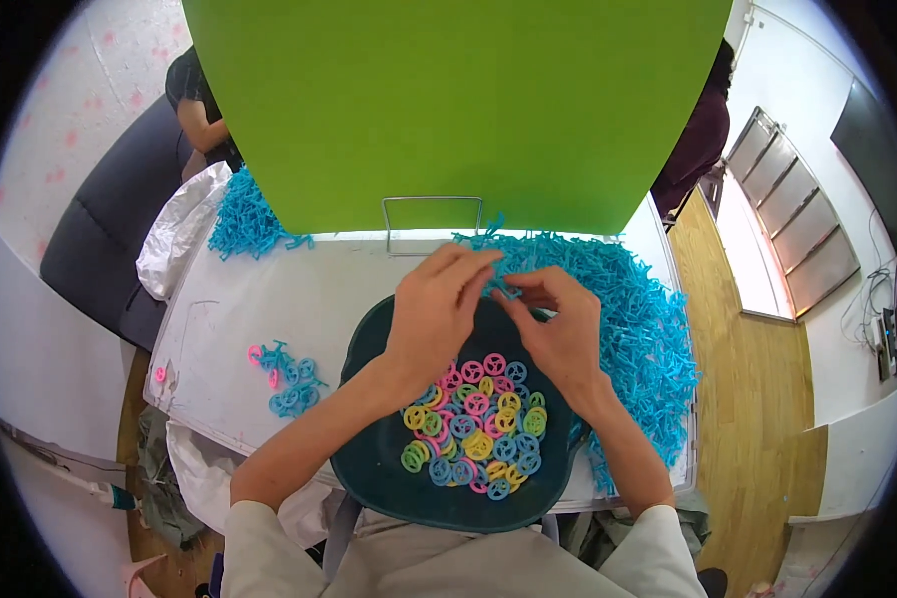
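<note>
My left hand (437,307) and my right hand (566,324) meet above the far rim of a dark green basin (369,468). Between their closed fingertips is a small blue plastic piece (508,290), partly covered by the fingers. The left thumb is mostly hidden behind that hand. Below, the basin holds many small spoked toy wheels (478,446) in pink, yellow, green and blue. Just beyond and to the right of my hands spreads a big heap of thin blue plastic pieces (638,339).
On the white table (239,309), a small group of blue parts with wheels (294,384) lies left of the basin. One pink wheel (160,375) sits near the left edge. A green panel (458,110) with a wire stand (434,198) rises behind. Another blue heap (244,214) adjoins a white bag (177,234).
</note>
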The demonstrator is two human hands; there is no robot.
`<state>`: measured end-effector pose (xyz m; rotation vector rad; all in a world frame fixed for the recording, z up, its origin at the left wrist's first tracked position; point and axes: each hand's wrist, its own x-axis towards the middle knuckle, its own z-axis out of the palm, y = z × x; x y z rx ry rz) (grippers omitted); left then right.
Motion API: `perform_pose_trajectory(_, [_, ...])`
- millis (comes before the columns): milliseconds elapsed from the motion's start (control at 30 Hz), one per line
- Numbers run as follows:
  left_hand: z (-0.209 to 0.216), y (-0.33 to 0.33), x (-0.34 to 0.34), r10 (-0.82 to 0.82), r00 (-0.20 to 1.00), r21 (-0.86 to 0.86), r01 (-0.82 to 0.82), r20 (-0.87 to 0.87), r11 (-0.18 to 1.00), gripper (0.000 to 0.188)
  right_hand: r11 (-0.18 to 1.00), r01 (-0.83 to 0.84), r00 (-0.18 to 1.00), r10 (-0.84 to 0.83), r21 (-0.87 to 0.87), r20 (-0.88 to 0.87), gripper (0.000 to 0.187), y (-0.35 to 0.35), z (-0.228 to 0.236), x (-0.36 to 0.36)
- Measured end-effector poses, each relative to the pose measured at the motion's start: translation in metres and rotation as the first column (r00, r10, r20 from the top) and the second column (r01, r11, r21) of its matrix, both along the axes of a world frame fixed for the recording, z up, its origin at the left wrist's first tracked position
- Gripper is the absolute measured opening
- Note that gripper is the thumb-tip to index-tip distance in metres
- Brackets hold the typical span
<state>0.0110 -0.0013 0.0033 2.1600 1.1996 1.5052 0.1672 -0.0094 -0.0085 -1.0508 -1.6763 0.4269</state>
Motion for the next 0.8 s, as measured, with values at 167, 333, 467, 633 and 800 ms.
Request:
perform_pose_trajectory(167, [0.008, 0.008, -0.008, 0.025, 0.987, -0.119, -0.006, 0.157, 0.993, 0.015, 0.995, -0.096, 0.972, 0.088, 0.026, 0.218, 0.018, -0.001, 0.004, 0.007])
perform_pose_trajectory(333, [0.014, 0.009, -0.014, 0.019, 0.971, -0.204, 0.031, 0.239, 0.978, 0.016, 0.997, -0.077, 0.931, 0.078, -0.017, 0.356, 0.019, 0.007, -0.002, 0.019])
perform_pose_trajectory(467, [0.01, 0.013, -0.024, -0.043, 0.939, -0.425, 0.195, 0.342, 0.884, 0.015, 0.983, 0.177, 0.939, -0.155, -0.043, 0.306, 0.022, 0.02, 0.0, 0.046])
perform_pose_trajectory(633, [0.006, 0.01, -0.026, -0.09, 0.905, -0.642, 0.362, 0.416, 0.676, 0.021, 0.989, -0.015, 0.894, -0.054, 0.15, 0.446, 0.03, 0.008, 0.022, 0.036])
perform_pose_trajectory(800, [-0.005, 0.004, -0.018, -0.096, 0.857, -0.536, 0.4, 0.506, 0.744, 0.019, 0.88, -0.239, 0.971, 0.228, -0.411, -0.076, 0.028, -0.003, 0.022, 0.012])
